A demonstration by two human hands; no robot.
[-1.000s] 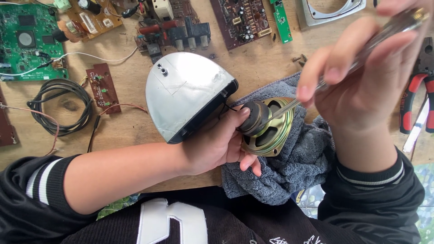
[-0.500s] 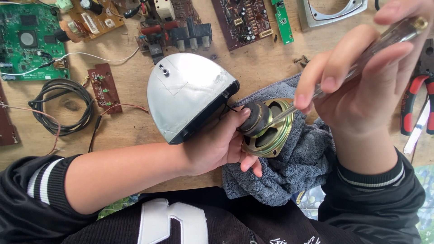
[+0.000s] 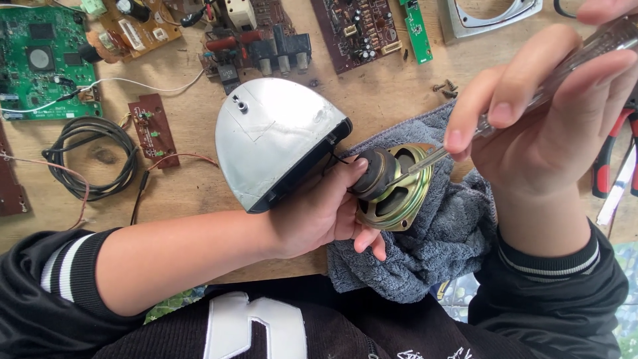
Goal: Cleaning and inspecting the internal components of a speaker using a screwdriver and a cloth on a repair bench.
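Left hand (image 3: 319, 216): closed around one speaker (image 3: 392, 186), beside one silver shell (image 3: 272, 143).
Right hand (image 3: 551, 126): fingers pinch one screwdriver (image 3: 531, 93), tip on speaker.
Around: one grey towel (image 3: 432, 246), five circuit boards, red pliers (image 3: 608, 156).

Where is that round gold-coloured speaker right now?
In the head view, the speaker sits right of centre on the grey towel, gripped by the left hand, beside the silver casing, with the screwdriver tip touching it.
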